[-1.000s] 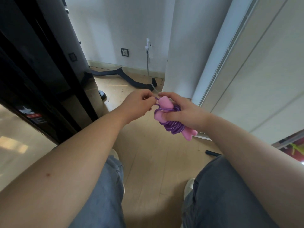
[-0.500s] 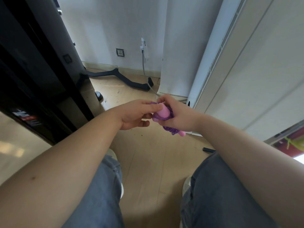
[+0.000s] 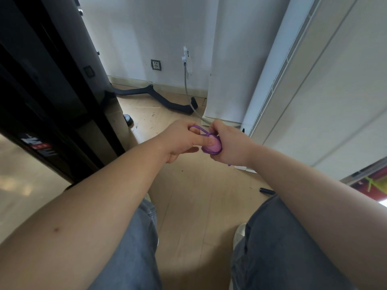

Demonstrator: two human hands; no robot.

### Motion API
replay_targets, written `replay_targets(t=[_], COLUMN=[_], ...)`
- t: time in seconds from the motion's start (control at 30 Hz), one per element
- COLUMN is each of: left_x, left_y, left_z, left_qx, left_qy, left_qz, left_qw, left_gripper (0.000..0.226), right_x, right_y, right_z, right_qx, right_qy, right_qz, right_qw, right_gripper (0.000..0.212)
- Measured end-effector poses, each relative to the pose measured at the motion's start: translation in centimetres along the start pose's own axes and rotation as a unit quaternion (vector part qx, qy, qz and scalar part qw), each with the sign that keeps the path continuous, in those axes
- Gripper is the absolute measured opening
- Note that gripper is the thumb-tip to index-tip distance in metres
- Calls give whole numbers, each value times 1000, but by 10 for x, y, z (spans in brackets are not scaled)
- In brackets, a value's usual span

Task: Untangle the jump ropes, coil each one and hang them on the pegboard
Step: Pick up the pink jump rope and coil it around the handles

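Note:
A purple jump rope with pink handles [image 3: 213, 145] is bundled in front of me above the wooden floor. My right hand [image 3: 230, 143] grips the bundle of coils and handles, hiding most of it. My left hand [image 3: 180, 141] pinches a loop of the purple cord [image 3: 199, 129] that arcs from its fingers to the bundle, and its thumb presses on a pink handle. No pegboard is in view.
A tall black cabinet [image 3: 52, 84] stands close on the left. White wall panels [image 3: 314, 80] run along the right. A black bar [image 3: 159, 97] and a grey cable [image 3: 186, 84] lie by the far wall. A small black object [image 3: 267, 191] lies on the floor near my right knee.
My right hand has closed further round the bundle, hiding the coils and lower handle. My left hand now pulls a loop of cord out to the left.

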State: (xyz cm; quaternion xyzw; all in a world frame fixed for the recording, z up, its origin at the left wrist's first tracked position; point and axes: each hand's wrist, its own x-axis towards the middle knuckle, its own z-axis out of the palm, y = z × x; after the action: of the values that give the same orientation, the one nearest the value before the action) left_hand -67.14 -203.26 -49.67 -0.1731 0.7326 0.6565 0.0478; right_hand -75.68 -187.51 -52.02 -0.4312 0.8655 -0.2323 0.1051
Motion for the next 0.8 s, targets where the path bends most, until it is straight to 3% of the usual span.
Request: replay_targets(t=[0.13, 0.23, 0.4, 0.47, 0.57, 0.63, 0.7, 0.8], left_x=[4, 6, 3, -2, -12, -18, -23, -33], left_y=[-5, -10, -6, -5, -5, -4, -2, 1], left_z=[6, 5, 6, 6, 9, 10, 10, 13], left_qx=[2, 1, -85, -87, -41, 17, 93, 135], left_qy=[35, 16, -39, -41, -41, -27, 1, 47], left_qz=[7, 15, -9, -7, 11, 28, 44, 60], left_qw=[999, 1000, 996, 995, 998, 999, 995, 988], left_gripper=[36, 35, 14, 18, 13, 10, 9, 14], right_x=[-1, -6, -16, -22, -31, -37, -42, -45], right_y=[-1, -10, -17, -23, -28, -32, -38, -46], right_z=[1, 0, 0, -3, -6, -7, -10, -22], right_qx=[-33, -24, -12, 27, 73, 77, 42, 88], right_qy=[-13, -14, 18, 4, -46, -65, -40, 0], right_qz=[27, 67, 50, 54, 91, 96, 94, 134], right_qw=[999, 997, 999, 998, 992, 990, 994, 987], right_gripper=[60, 68, 44, 32, 24, 32, 45, 26])
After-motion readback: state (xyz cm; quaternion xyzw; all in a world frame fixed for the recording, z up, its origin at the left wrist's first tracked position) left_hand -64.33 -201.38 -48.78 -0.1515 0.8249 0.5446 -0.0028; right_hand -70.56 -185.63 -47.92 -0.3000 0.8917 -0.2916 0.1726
